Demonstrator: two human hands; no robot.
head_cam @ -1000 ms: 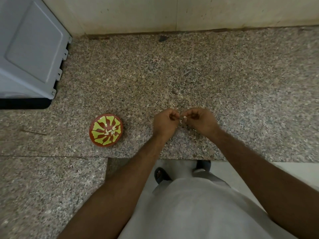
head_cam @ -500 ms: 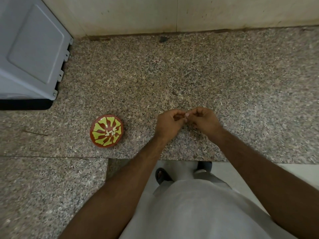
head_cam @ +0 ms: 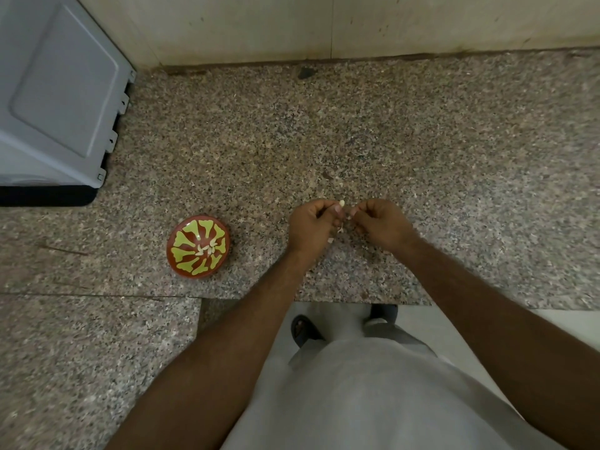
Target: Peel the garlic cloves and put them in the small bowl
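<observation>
Closest to me I see a pale shirt [head_cam: 373, 401] and both bare forearms reaching forward over the edge of a speckled granite counter [head_cam: 454, 157]; below the edge, dark sandals [head_cam: 305, 329] stand on a light floor. My left hand [head_cam: 311, 227] and right hand [head_cam: 383, 224] meet above the counter, knuckles up, fingertips almost touching each other. The left hand's fingers are curled, and its thumb and forefinger pinch a small pale garlic clove [head_cam: 341, 203] that sticks up just past the fingertips. The right hand's fingers are curled inward too, their tips pinched at what looks like a thin scrap of skin [head_cam: 340, 229] hanging between the two hands; it is too small for me to tell more. To the left, well apart from the hands, the small bowl [head_cam: 198, 247] sits on the counter, red-brown with yellow-green petal shapes, holding a few pale cloves at its centre. Farther back on the left stands a grey appliance [head_cam: 58, 92], and a beige tiled wall [head_cam: 324, 24] closes the counter's far edge.
</observation>
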